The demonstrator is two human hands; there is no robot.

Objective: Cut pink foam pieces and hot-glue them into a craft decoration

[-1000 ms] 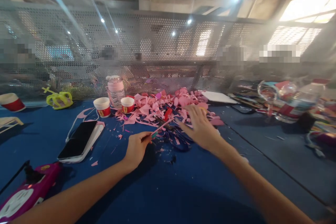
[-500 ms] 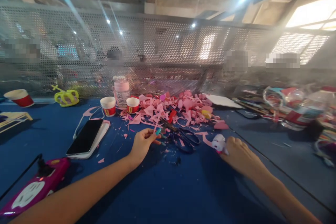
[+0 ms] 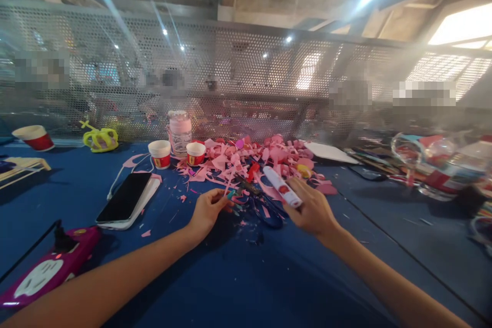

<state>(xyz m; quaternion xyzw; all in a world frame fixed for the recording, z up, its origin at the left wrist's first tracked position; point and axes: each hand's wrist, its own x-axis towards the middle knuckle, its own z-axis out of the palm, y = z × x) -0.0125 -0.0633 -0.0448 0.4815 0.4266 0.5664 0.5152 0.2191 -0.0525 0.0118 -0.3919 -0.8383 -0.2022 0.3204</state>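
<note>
My left hand (image 3: 207,210) pinches a thin pink paper strip with a small teal piece (image 3: 230,192) at its fingertips, low over the blue table. A white tube with a red label (image 3: 282,188) is gripped in my right hand (image 3: 313,210), its long body pointing up and left toward the pile. Dark-handled scissors (image 3: 265,207) lie on the cloth between the two hands. Just behind them spreads a heap of pink paper scraps (image 3: 253,161).
A phone on a white case (image 3: 125,204) lies left, a pink power strip (image 3: 46,271) at the near left. Two red-and-white cups (image 3: 160,154), a pink jar (image 3: 180,130), a yellow-green toy (image 3: 100,138), and bottles and clutter (image 3: 442,164) at right. A perforated metal screen (image 3: 246,77) backs the table.
My right hand went from reaching over the pile to the table at right, took hold of the white tube, and has brought it up and left. The left hand has barely moved.
</note>
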